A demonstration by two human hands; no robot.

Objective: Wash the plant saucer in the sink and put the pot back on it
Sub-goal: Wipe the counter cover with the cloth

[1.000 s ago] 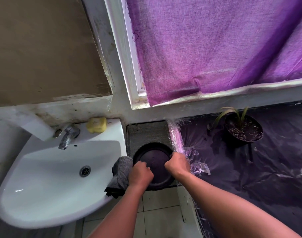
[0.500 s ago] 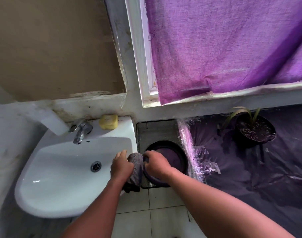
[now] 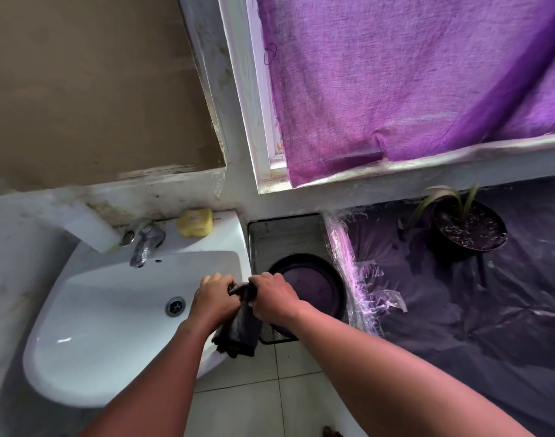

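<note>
- The left hand (image 3: 214,298) and the right hand (image 3: 274,298) both grip one dark cloth (image 3: 240,326). Their fingers are curled tight round its top, and the rest of the cloth hangs down over the right edge of the sink (image 3: 112,326).
- The saucer (image 3: 314,285) is dark and round. It sits flat on a mesh rack (image 3: 285,234), in the gap between the sink and the covered counter (image 3: 459,310).
- The saucer is just to the right of the hands. The right hand is nearer; its wrist covers the left rim of the saucer. If skin touches the rim there, it cannot be told.
- The saucer is round, so it has no long side. It can be picked up from any edge.
- The pot (image 3: 470,230) with the small plant stands on the counter, far to the right and further back, well apart from the saucer.
- The next job is probably to put the pot on the saucer, so one of them must cross that gap. The right hand is better placed for it, but it must first let go of the cloth.
- No water can be seen coming from the tap (image 3: 145,244).
</note>
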